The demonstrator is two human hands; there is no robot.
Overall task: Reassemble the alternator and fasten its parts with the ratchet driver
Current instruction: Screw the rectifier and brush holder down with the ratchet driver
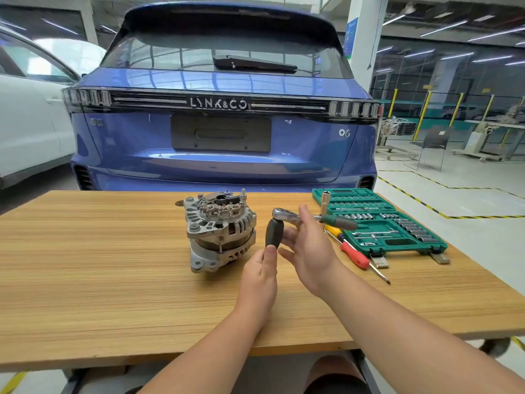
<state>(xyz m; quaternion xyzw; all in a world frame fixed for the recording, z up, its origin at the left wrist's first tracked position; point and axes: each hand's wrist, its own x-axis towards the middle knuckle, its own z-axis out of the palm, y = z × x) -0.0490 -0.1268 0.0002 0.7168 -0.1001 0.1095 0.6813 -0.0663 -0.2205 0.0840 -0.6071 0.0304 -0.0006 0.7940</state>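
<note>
The silver alternator (220, 231) stands on the wooden table (99, 265) with its uncovered rear end facing up. Just right of it, my left hand (260, 275) pinches the lower end of a dark grey plastic part (274, 232) and holds it upright above the table. My right hand (309, 248) is beside that part and holds the ratchet driver (284, 214) by its shaft. Its chrome head points left above the dark part. Its green handle (339, 222) sticks out to the right. The other fingers of that hand are spread.
An open green socket case (383, 226) lies at the table's right, with a chrome socket piece (325, 198) upright by its near corner. A red-handled screwdriver (355, 255) and a yellow-handled one (333, 230) lie beside it. A small washer (179, 203) sits behind the alternator. A blue car (221, 123) is parked past the far edge.
</note>
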